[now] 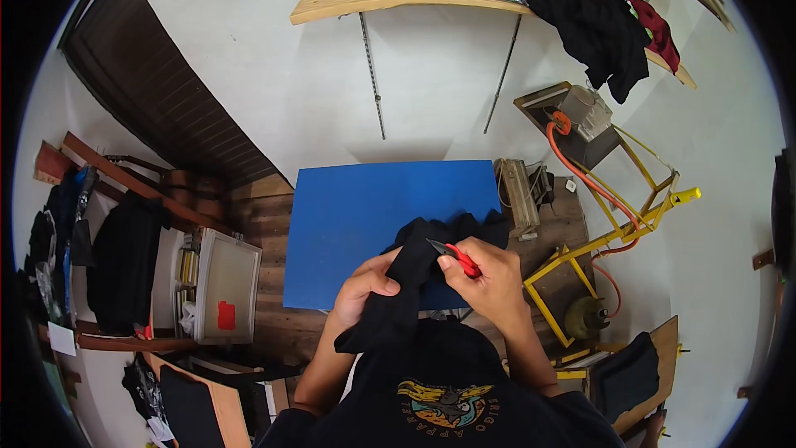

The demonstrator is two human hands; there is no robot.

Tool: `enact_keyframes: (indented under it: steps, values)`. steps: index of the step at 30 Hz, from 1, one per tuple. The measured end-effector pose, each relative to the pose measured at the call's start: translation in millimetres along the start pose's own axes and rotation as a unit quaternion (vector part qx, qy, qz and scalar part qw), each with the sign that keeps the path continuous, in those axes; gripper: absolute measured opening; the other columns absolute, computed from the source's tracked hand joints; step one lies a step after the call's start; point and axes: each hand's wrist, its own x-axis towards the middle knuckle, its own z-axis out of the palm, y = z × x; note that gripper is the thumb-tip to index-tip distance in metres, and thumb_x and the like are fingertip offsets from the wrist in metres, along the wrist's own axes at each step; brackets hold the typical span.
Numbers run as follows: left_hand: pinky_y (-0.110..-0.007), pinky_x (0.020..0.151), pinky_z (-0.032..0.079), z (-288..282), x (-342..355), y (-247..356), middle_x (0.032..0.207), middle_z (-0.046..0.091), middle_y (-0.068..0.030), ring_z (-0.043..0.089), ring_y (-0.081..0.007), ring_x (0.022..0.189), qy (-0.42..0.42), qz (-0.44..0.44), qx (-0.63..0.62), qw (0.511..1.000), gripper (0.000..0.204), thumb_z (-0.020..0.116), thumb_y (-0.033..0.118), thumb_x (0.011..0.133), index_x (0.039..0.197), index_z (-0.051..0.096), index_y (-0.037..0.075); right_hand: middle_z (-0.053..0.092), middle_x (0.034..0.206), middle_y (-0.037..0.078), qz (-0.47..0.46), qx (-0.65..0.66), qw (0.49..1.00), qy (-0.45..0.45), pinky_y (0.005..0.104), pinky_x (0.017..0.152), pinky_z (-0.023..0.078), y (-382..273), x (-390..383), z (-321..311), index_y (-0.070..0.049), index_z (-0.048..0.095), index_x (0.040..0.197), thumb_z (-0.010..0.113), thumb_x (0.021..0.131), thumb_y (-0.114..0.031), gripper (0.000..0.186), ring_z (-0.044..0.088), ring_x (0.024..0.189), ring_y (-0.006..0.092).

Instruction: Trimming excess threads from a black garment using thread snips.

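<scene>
Black cloth (386, 303) hangs in folds over the near part of the blue tabletop (356, 199). My left hand (362, 292) is closed on the cloth's left side, thumb on top. In my right hand (495, 280) is a pair of thread snips (466, 260) with red handles and dark, pointed blades. Their tip points up and left, over the raised part of the cloth. Whether the blades touch the fabric I cannot tell. Part of the cloth spreads to the right behind my right hand, and its lower end hangs near my shirt.
Right of the table are a wooden crate (517, 199) and a yellow metal frame (572, 261) with an orange hose (597, 185). A white cabinet (228, 282) stands to the left. Clothes lie on a wooden wall shelf (332, 2) beyond the table. A black cloth-covered board (628, 375) is at lower right.
</scene>
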Motion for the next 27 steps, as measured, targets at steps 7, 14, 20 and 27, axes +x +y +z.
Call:
enact_keyframes:
  steps: [7, 14, 20, 27]
  values:
    - [-0.021, 0.071, 0.054, -5, 6, 1, 0.109, 0.061, -0.017, 0.065, -0.0164, 0.083, -0.062, -0.002, -0.052, 0.997, 0.065, 0.05, 0.01, 0.071, 0.131, 0.038, -0.013, 0.052, 0.059, 0.009, -0.024, 0.001, 1.0, 0.017, 0.0294, 0.046, 0.039, 0, -2, 4, -0.001, 0.058, 0.076, 0.072, 0.08, -0.016, 0.021, 0.048, 0.047, 0.0193]
    - [-0.021, 0.078, 0.052, 1, 9, 5, 0.115, 0.06, -0.0173, 0.064, -0.0153, 0.09, -0.094, 0.001, -0.038, 0.995, 0.067, 0.049, 0.01, 0.072, 0.133, 0.036, -0.013, 0.049, 0.058, 0.006, -0.008, 0.073, 0.997, -0.034, 0.0266, 0.045, 0.035, 0, -4, 1, 0.0, 0.061, 0.079, 0.072, 0.081, -0.016, 0.02, 0.044, 0.048, 0.0122]
    - [-0.022, 0.084, 0.049, 8, 15, 8, 0.118, 0.058, -0.017, 0.062, -0.0159, 0.097, -0.112, 0.001, -0.027, 0.993, 0.067, 0.048, 0.01, 0.071, 0.133, 0.037, -0.014, 0.052, 0.058, 0.009, -0.03, 0.115, 0.991, -0.062, 0.0296, 0.045, 0.039, 7, -2, -5, -0.001, 0.059, 0.077, 0.076, 0.077, -0.016, 0.022, 0.049, 0.046, 0.0208]
    - [-0.026, 0.094, 0.045, 14, 20, 6, 0.121, 0.056, -0.0181, 0.059, -0.0193, 0.105, -0.114, 0.013, -0.051, 0.992, 0.065, 0.048, 0.01, 0.072, 0.132, 0.038, -0.013, 0.055, 0.059, 0.007, -0.1, 0.058, 0.993, -0.021, 0.0297, 0.044, 0.042, 6, -1, -4, -0.003, 0.059, 0.076, 0.078, 0.071, -0.015, 0.023, 0.054, 0.047, 0.0222]
